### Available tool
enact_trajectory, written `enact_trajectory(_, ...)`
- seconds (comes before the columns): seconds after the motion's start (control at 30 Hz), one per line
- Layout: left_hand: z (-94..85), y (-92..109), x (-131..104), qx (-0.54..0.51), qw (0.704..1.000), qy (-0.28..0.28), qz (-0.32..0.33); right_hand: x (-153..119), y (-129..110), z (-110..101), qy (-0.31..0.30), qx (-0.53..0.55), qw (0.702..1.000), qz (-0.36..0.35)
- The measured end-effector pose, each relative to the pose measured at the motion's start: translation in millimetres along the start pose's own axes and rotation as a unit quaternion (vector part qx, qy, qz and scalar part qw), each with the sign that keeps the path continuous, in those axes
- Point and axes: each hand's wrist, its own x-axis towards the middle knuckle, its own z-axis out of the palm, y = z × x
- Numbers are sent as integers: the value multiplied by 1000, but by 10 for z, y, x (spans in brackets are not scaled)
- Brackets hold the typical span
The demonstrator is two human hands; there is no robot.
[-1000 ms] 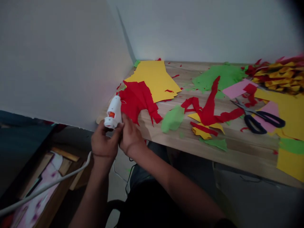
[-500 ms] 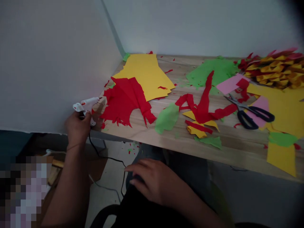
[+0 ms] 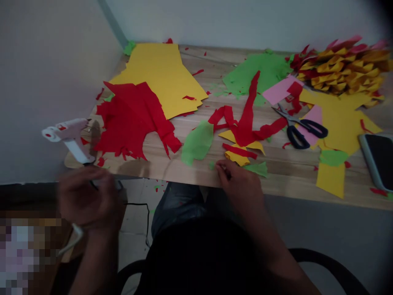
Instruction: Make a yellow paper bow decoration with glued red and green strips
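The white glue gun stands at the table's left edge, its nozzle towards the red paper. Just below its handle is my left hand, blurred, with curled fingers and apart from the gun; whether it holds anything is unclear. My right hand is at the front edge of the table, thumb and fingers pinched together near a rolled yellow scrap and a green scrap. Anything between those fingertips is too small to make out. A green leaf-shaped piece lies to the left of my right hand.
Black-handled scissors lie open on the right of the table. Behind them is a yellow and red paper bundle. Yellow sheets, green paper and a phone also lie there. A black cord hangs below.
My left hand has let go of the glue gun and dropped below it. My right hand has risen from my lap to the table edge. The view has shifted, bringing the phone into sight.
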Motion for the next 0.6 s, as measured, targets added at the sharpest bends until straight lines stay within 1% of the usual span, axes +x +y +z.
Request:
enact_trajectory(0.03,99,182,-45,-39,997,58,8,19,3,25,-5,-25,1000,-9)
enact_trajectory(0.07,197,363,-85,-89,996,-2,28,24,4,47,-16,-43,999,-26)
enact_trajectory(0.1,291,537,-122,-134,986,-86,43,15,6,65,-30,-55,997,-47)
enact_trajectory(0.13,377,695,-159,-166,975,-142,37,-7,11,77,-41,-62,995,-68)
enact_trajectory(0.17,451,833,-198,-196,966,-168,21,-41,21,82,-48,-64,993,-86)
enact_trajectory(0.23,566,1033,-289,-228,942,-244,-22,-125,53,69,-46,-62,991,-107)
enact_trajectory(0.27,611,1093,-341,-235,926,-289,-54,-169,73,53,-42,-62,990,-116)
enact_trajectory(0.33,686,1145,-447,-244,876,-394,-130,-242,111,17,-31,-64,987,-144)
enact_trajectory(0.37,717,1146,-494,-250,849,-434,-169,-270,129,5,-25,-65,984,-163)
enact_trajectory(0.4,742,1138,-534,-255,826,-459,-204,-291,145,1,-18,-65,981,-181)
enact_trajectory(0.43,759,1126,-561,-262,812,-468,-230,-307,159,7,-11,-61,979,-196)
enact_trajectory(0.47,765,1114,-573,-267,804,-470,-246,-322,172,24,-1,-55,977,-205)
enact_trajectory(0.53,740,1106,-546,-269,800,-468,-261,-351,191,77,33,-27,977,-209)
enact_trajectory(0.6,672,1132,-463,-269,792,-479,-267,-384,197,129,75,27,975,-209)
